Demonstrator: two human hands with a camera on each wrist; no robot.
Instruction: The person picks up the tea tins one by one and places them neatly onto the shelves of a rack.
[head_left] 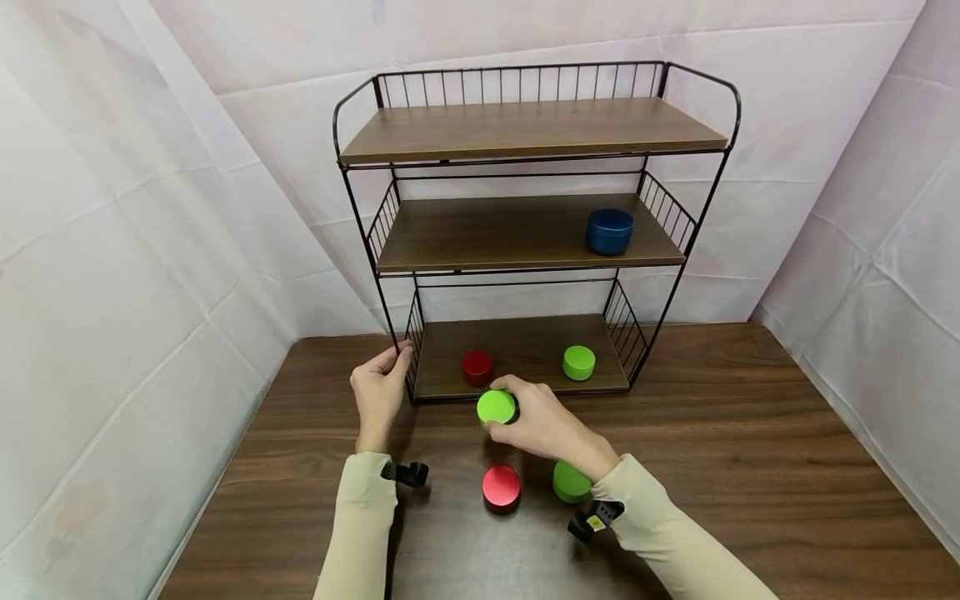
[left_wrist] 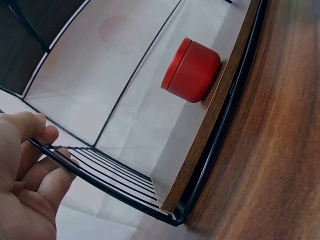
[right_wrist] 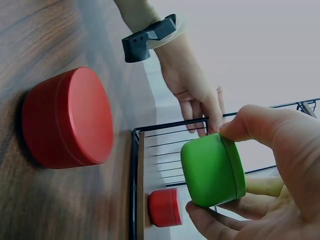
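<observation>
Right sleeve (head_left: 667, 517) beside part-hidden green tin (head_left: 569, 483), right grip (head_left: 538, 419) closed round lime tin (head_left: 494, 407), left grip (head_left: 378, 390) round rack (head_left: 536, 128)

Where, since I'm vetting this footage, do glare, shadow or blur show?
Head: pale sheen on the tabletop in front of the nearer red tin, dark shadow beside the left sleeve; left wrist: the tabletop's grain softens toward the upper right corner; right wrist: bluish glare on the tabletop, soft shadow at that red tin's base, held green tin fairly crisp.
</observation>
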